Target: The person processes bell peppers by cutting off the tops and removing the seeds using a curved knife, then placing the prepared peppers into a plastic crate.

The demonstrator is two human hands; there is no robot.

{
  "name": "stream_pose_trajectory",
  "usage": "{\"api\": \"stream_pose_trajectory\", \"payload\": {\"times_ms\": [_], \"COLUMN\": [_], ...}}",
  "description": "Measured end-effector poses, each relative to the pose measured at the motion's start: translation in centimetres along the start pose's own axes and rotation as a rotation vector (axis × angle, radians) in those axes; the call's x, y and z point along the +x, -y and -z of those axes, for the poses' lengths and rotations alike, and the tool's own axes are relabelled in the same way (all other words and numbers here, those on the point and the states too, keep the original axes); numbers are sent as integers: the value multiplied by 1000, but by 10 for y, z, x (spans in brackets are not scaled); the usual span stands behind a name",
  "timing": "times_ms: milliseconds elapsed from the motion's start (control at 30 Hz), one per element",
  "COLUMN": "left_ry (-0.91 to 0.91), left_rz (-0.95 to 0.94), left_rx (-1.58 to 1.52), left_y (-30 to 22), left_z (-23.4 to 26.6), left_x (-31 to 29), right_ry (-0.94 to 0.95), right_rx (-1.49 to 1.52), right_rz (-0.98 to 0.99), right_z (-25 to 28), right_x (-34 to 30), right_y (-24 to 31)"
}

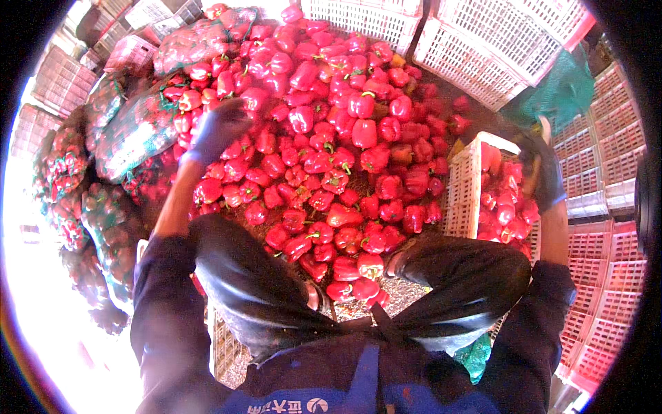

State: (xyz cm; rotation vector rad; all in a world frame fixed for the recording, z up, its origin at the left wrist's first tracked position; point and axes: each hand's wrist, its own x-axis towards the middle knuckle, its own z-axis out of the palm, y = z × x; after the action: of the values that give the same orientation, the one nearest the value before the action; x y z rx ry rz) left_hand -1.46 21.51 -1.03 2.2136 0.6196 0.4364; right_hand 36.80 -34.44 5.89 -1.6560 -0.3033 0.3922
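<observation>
those red peppers (318, 163) look super glossy and smooth. white crate (463, 192) is plastic, sacks (138, 134) are mesh, trousers (462, 272) kinda shiny cloth.

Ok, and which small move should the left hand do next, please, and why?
Perhaps close the left hand on the red bell pepper beside it. The hand is over the left side of the heap, and that pepper seems within easy reach; the right hand is at the pale plastic crate, which holds similar peppers.
</observation>
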Motion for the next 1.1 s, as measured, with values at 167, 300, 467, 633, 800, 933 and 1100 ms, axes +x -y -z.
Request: {"api": "stream_pose_trajectory", "payload": {"times_ms": [167,300,467,633,800,933,1100], "left_ry": [477,434,371,199,45,22,36], "left_rz": [-126,-58,-87,78,58,132,64], "left_rx": [544,584,539,-30,-382,-845,-1147], "left_y": [52,70,111,130,42,-35,-91], "left_z": [-160,-262,-285,-262,-220,-162,-87], "left_x": [45,5,10,21,50,52,23], "right_ry": [311,240,268,343,405,560,518], "right_rx": [124,449,530,330,445,460,134], "right_rz": [149,121,-687,-564,-627,-601,-23], "right_z": [-110,-140,-164,-209,-200,-211,-232], "right_x": [-11,-18,-68,-69,-75,-88,-87], "right_y": [75,68,-71,-38,-75,-89,-22]}}
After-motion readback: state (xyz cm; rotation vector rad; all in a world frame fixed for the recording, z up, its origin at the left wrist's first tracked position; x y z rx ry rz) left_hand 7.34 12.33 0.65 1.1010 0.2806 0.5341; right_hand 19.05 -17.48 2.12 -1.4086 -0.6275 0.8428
